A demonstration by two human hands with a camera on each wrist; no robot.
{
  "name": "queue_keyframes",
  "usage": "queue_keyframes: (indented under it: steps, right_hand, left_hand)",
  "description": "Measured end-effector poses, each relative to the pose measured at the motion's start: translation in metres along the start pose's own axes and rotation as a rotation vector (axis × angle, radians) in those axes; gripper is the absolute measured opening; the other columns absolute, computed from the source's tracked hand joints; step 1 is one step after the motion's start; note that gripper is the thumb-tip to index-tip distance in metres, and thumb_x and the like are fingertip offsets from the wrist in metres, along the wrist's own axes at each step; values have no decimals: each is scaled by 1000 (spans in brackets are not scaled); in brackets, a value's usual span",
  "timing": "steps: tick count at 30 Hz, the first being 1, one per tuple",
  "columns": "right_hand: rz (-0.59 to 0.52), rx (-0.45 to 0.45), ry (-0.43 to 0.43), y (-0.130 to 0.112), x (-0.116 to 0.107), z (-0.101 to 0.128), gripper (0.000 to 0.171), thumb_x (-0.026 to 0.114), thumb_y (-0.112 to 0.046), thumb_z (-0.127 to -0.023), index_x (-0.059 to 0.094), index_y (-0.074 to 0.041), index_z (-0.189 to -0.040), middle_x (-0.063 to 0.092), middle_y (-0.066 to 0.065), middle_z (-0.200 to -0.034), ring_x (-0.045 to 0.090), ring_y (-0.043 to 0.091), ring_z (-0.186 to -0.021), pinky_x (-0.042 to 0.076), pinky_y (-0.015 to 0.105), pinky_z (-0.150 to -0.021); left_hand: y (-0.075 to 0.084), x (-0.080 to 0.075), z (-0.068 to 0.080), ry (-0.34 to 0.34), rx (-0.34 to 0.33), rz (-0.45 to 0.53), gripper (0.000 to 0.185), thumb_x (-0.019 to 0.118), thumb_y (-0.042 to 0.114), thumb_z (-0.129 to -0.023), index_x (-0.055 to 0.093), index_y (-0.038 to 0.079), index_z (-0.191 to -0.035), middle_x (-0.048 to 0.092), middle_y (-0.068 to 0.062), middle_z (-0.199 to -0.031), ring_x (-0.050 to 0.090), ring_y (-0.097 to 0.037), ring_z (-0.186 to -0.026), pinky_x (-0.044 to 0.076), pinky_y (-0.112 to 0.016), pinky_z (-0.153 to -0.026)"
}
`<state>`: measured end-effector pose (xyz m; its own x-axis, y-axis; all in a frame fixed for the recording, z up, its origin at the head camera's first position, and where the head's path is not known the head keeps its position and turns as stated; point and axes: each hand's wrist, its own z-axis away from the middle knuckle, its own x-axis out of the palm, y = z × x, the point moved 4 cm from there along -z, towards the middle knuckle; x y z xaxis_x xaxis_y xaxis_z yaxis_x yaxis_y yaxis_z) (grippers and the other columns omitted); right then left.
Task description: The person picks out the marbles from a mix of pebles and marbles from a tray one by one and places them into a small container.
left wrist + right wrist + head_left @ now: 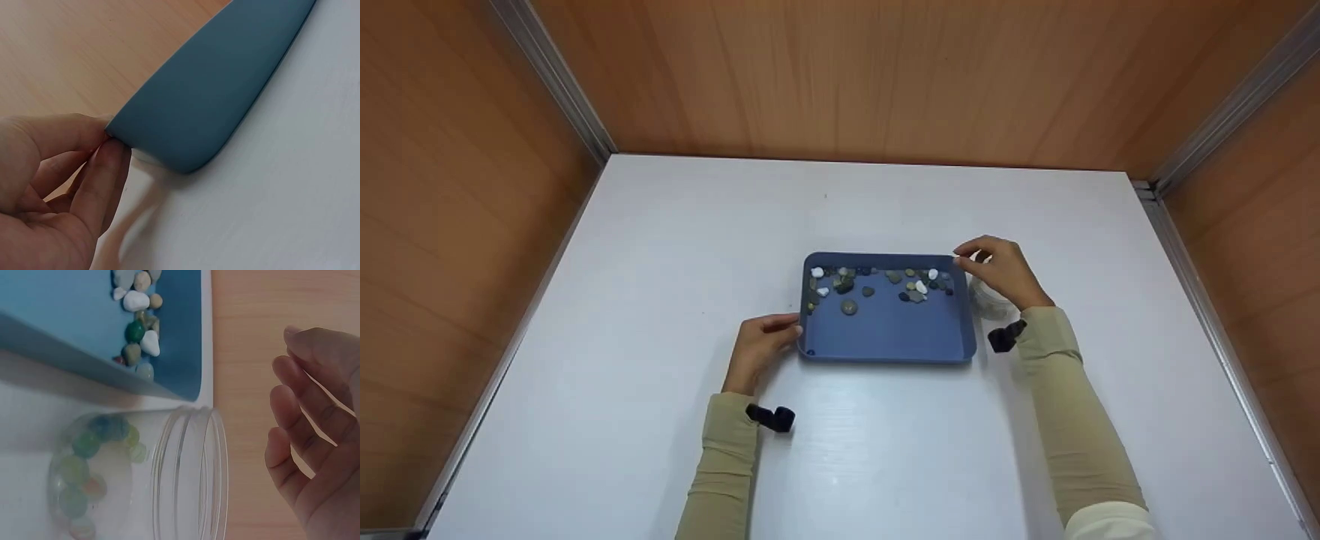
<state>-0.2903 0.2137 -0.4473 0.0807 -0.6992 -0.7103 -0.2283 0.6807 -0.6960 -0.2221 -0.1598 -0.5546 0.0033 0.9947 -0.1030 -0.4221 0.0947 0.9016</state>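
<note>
Lying on the white tabletop (pixel 660 247), the blue tray (pixel 885 330) is being pinched at its near-left rim by the left hand (pixel 757 346), with thumb and fingers (pixel 107 169) closed on the edge. Pebbles (pixel 877 283) are being kept along the far wall. Right of the tray, the right hand (pixel 1001 271) is being held released, fingers relaxed, above the clear jar (pixel 135 478) containing glass beads (pixel 90 467).

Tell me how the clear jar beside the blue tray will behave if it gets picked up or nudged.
The clear jar is open-topped with no lid showing, so tipping it would probably spill the coloured beads inside. They sit low, which likely steadies it against a light nudge. Its smooth transparent wall may be slippery in a grip. Glass or plastic cannot be told.
</note>
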Motion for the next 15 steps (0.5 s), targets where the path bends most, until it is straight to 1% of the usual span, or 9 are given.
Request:
queue_keyframes:
  steps: [4,6,11,15]
  right_hand:
    - [-15,-8,-15,-6,5,-4,23,66,-20,-91,70,-7,-109,69,11,-105,59,23,-88,48,27,-70]
    - [-18,-16,-22,-8,8,-6,24,66,-20,-92,69,-6,-110,69,12,-106,59,24,-90,47,28,-72]
    - [-23,-16,-43,-13,15,-10,25,66,-22,-91,69,-6,-111,68,11,-107,59,23,-91,48,32,-74]
    - [-39,-8,-55,-16,21,-12,24,66,-21,-91,69,-8,-111,67,10,-107,58,22,-92,49,34,-75]
  left_hand:
    - [0,0,-1,2,-2,1,28,73,10,-83,72,6,-110,68,-14,-113,64,-17,-96,54,-28,-82]
    - [0,0,-1,2,-6,0,28,74,10,-83,72,6,-111,68,-14,-114,64,-17,-96,54,-28,-82]
    - [1,0,1,-3,-14,5,29,74,11,-83,72,6,-111,67,-14,-115,64,-18,-99,54,-29,-85]
    - [1,0,1,-3,-5,2,29,74,11,-83,71,6,-111,67,-14,-115,64,-18,-99,54,-29,-85]
